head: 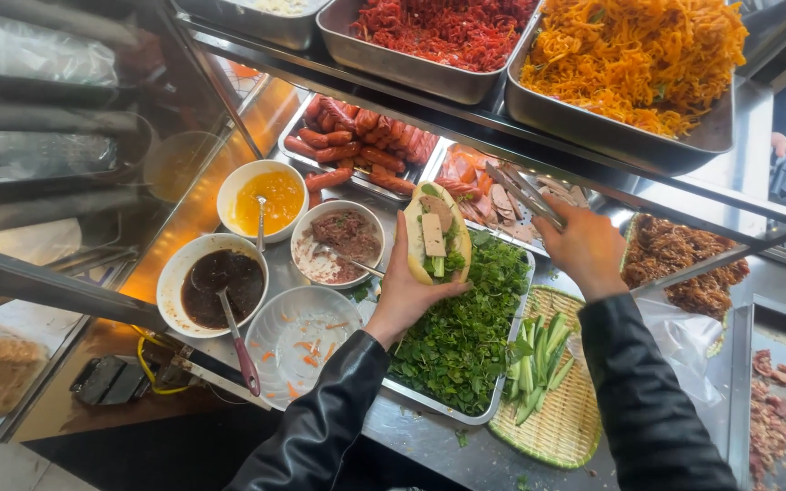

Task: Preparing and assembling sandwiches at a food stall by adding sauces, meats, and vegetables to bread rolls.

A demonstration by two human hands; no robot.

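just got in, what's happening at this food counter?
A person is filling a split bread roll at a counter. The left hand holds the roll open, with a pale slice and greens already inside, above a tray of green herbs. The right hand holds metal tongs over a tray of sliced meats. Sauce bowls sit to the left, cucumber sticks on a woven tray to the right.

Sausages [357,145] at the counter's back, yellow sauce bowl [266,202] and dark sauce bowl [220,284] at left, herb tray [466,345] in middle, cucumber basket [548,400] at front edge
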